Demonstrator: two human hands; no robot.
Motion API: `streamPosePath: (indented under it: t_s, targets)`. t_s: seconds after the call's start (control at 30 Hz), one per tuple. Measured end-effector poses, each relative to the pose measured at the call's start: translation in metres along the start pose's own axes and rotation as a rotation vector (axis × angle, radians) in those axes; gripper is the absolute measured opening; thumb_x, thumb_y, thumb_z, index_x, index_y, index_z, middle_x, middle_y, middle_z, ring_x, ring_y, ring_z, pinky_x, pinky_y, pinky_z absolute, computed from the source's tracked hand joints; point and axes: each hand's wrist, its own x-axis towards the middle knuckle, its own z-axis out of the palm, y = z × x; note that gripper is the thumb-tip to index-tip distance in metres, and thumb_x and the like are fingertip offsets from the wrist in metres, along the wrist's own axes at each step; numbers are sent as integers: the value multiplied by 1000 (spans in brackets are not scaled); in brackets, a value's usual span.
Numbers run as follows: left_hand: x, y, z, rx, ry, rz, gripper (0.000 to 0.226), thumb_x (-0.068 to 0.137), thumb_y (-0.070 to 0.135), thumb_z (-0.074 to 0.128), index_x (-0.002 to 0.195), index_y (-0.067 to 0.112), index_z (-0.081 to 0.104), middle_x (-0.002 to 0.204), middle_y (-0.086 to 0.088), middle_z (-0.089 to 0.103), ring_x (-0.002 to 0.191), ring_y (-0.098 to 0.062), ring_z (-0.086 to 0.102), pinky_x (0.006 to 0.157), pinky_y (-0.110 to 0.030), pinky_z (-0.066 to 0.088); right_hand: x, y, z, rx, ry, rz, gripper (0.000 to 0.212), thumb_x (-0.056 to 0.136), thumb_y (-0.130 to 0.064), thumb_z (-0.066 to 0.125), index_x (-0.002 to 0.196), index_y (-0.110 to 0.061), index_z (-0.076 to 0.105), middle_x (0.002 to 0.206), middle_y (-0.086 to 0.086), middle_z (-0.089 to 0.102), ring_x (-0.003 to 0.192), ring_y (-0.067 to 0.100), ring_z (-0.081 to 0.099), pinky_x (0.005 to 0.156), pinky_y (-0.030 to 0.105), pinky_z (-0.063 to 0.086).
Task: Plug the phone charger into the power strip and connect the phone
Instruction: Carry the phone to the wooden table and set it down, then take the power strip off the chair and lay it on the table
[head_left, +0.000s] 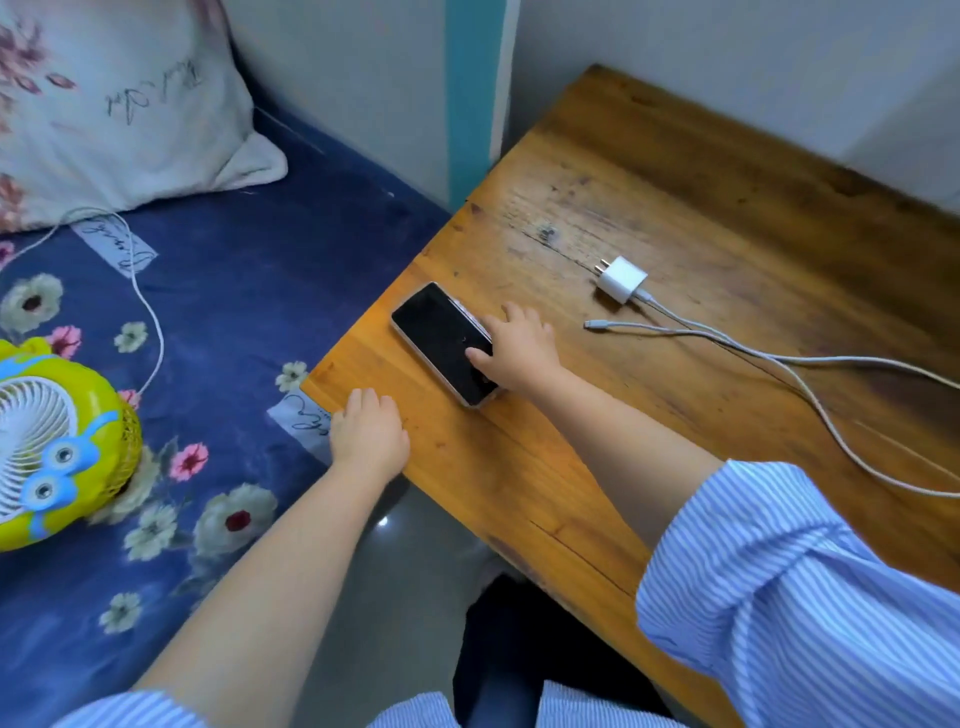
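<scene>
A phone with a dark screen lies face up near the left edge of the wooden table. My right hand rests on the phone's near right end, thumb on the glass and fingers over its side. My left hand lies flat, fingers apart, on the table's left corner, holding nothing. A white charger plug lies on its side further right, prongs pointing left. Its white cable loops across the table, and the free connector end lies between the plug and my right hand. No power strip is in view.
Left of the table is a bed with a dark blue flowered sheet, a pillow, a yellow toy fan and its thin white cord. Walls close in behind the table. Grey floor shows between bed and table.
</scene>
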Motion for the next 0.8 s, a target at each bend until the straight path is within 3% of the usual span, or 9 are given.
streamPosePath:
  t_s: [0.17, 0.4, 0.67, 0.8]
  targets:
    - [4, 69, -63, 113, 58, 174, 35, 91, 27, 45, 120, 8, 48, 127, -11, 50, 122, -26, 41, 95, -37, 41, -45, 68, -69, -12, 108, 113, 36, 88, -28, 49, 120, -11, 53, 131, 16, 49, 123, 33, 38, 98, 42, 37]
    - [-39, 234, -133, 170, 194, 584, 31, 88, 18, 47, 117, 6, 51, 124, -15, 52, 118, -30, 44, 92, -38, 43, -169, 185, -157, 13, 292, 419, 33, 88, -20, 49, 118, -9, 57, 127, 12, 57, 122, 30, 44, 96, 42, 42]
    - [-161, 376, -119, 266, 240, 1009, 35, 86, 20, 51, 117, 6, 50, 126, -15, 51, 122, -32, 42, 96, -41, 41, -346, 281, -168, 163, 418, 748, 35, 94, -21, 45, 126, -10, 50, 134, 13, 52, 128, 30, 39, 103, 45, 39]
    - [-216, 431, -99, 308, 237, 1073, 38, 89, 22, 49, 124, 7, 46, 131, -15, 48, 125, -32, 39, 98, -43, 40, -412, 330, -167, 203, 460, 786, 34, 94, -19, 45, 126, -9, 50, 134, 15, 52, 128, 33, 38, 101, 47, 42]
